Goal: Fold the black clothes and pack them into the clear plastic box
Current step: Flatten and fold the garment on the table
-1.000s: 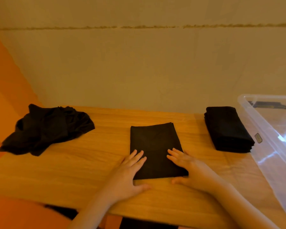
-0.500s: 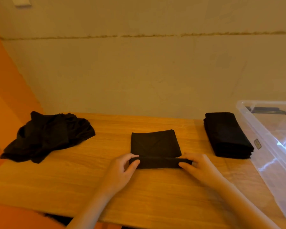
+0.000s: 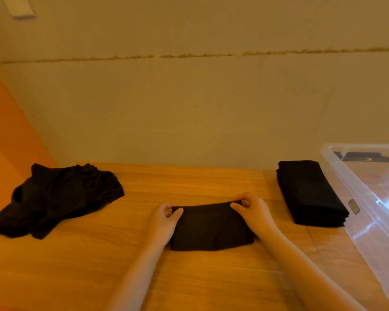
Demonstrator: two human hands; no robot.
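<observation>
Half a second back I had only the near edge of the black garment (image 3: 211, 227) rolled up off the wooden table (image 3: 211, 182); now that edge has been carried all the way over to the far edge, so the long rectangle I saw a second ago has halved into a short, thick packet lying crosswise in front of me. My left hand (image 3: 164, 223) pinches the far left corner between thumb and curled fingers, and my right hand (image 3: 252, 209) pinches the far right corner the same way, both pressing the doubled layers together just above the tabletop. The top edge looks slightly bowed between the two pinches, though the cloth is so dark that I cannot tell whether the layers line up cleanly. To me this reads as the last fold of this piece being set down, with smoothing and release likely next. It sits at the middle of the table, well apart from the clear plastic box (image 3: 368, 198) at the right, which appears to hold no clothes yet as far as its visible part shows. The stack of folded black clothes (image 3: 310, 194) lies just beside the box wall, and a crumpled heap of black clothes (image 3: 54, 198) waits at the far left, so folding is partway and packing has not begun.
</observation>
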